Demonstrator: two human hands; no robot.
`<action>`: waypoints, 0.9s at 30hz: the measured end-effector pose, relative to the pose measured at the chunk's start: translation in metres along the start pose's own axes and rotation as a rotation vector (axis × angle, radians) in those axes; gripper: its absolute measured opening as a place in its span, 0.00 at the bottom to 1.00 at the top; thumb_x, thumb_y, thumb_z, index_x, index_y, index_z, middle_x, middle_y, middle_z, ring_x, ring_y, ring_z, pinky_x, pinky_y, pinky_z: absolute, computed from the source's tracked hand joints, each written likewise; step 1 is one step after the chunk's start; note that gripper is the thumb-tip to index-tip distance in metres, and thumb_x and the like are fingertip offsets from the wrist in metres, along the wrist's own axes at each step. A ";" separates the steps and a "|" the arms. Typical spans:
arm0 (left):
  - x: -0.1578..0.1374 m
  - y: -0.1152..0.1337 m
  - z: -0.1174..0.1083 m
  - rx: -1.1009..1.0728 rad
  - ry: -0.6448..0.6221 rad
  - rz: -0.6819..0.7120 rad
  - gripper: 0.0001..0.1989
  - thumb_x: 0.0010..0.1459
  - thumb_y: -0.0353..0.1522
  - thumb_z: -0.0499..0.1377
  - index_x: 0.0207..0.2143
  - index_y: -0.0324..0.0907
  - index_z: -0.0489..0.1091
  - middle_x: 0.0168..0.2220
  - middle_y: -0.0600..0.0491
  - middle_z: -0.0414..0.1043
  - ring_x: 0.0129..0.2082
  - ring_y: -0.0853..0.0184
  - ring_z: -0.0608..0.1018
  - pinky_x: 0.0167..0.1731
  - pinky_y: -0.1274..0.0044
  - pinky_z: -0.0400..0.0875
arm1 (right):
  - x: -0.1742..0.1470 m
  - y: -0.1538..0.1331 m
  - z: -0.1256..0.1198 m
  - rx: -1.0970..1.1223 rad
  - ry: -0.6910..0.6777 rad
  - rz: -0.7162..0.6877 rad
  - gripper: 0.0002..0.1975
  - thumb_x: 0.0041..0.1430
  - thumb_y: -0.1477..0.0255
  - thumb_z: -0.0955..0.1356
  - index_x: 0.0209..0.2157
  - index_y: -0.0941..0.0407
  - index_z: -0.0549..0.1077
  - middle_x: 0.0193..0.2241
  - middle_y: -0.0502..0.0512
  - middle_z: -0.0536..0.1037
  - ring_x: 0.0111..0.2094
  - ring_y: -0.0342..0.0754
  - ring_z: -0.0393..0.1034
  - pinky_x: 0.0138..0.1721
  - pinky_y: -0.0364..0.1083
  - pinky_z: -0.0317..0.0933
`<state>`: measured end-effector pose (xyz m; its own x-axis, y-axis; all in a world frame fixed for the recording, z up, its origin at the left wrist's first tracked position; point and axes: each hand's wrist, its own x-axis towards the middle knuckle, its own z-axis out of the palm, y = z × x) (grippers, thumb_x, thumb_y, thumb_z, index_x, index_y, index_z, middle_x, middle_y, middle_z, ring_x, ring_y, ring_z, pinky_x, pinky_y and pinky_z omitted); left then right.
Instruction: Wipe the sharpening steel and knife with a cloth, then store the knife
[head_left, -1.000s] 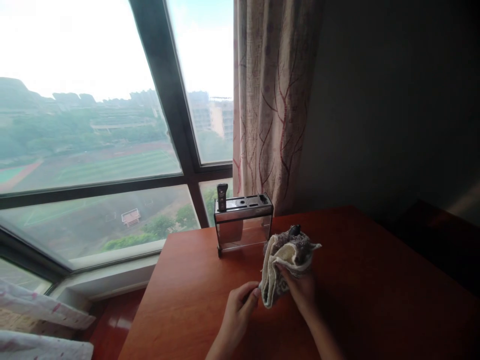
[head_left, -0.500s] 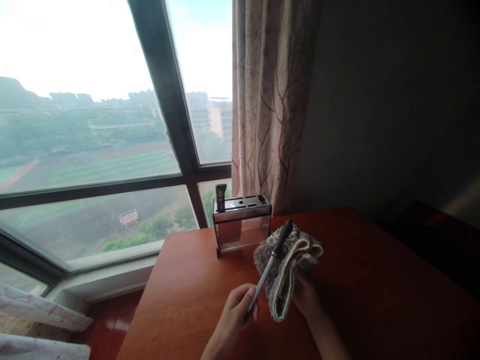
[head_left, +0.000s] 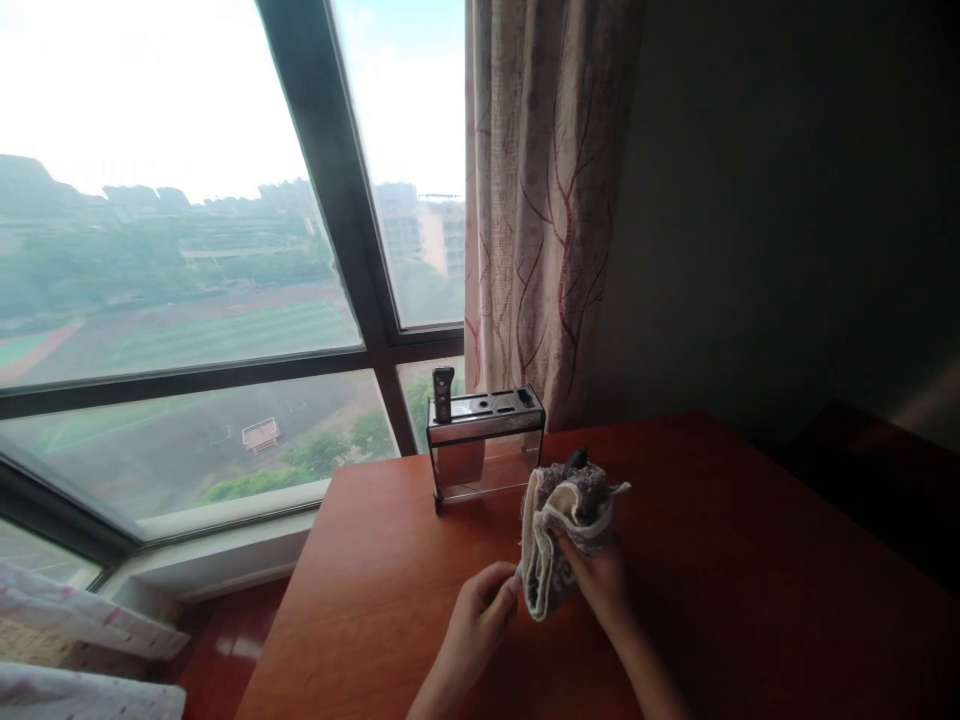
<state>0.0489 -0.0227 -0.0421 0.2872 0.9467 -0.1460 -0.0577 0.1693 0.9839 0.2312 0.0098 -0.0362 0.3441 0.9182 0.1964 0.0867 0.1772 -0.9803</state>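
Right hand [head_left: 600, 585]: fingers clamped on a folded cloth [head_left: 559, 530] wrapped round a rod; only its dark handle tip [head_left: 576, 458] shows.
Left hand [head_left: 480, 625]: fingers pinched together at the cloth's lower edge.
Holder [head_left: 486, 440]: on the worktop [head_left: 750, 600], one dark-handled tool [head_left: 443, 392] in its left slot.

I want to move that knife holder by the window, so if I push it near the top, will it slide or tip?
The knife holder looks tall and narrow on small feet, so a high push may well tip it. Its glossy clear and metal sides could be slippery to grip. The one handle standing at its left end may make it slightly lopsided.
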 end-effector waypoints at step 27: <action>-0.005 -0.001 -0.007 0.036 -0.087 -0.027 0.21 0.58 0.48 0.56 0.30 0.36 0.70 0.16 0.61 0.53 0.16 0.76 0.54 0.16 0.81 0.45 | -0.011 0.007 0.000 0.718 -0.170 0.600 0.19 0.43 0.60 0.75 0.36 0.57 0.79 0.34 0.59 0.83 0.37 0.58 0.77 0.40 0.56 0.69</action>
<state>0.0409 -0.0258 -0.0434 0.3706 0.9141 -0.1647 -0.0148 0.1831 0.9830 0.2275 0.0007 -0.0459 -0.0006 0.9559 -0.2937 -0.6749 -0.2171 -0.7053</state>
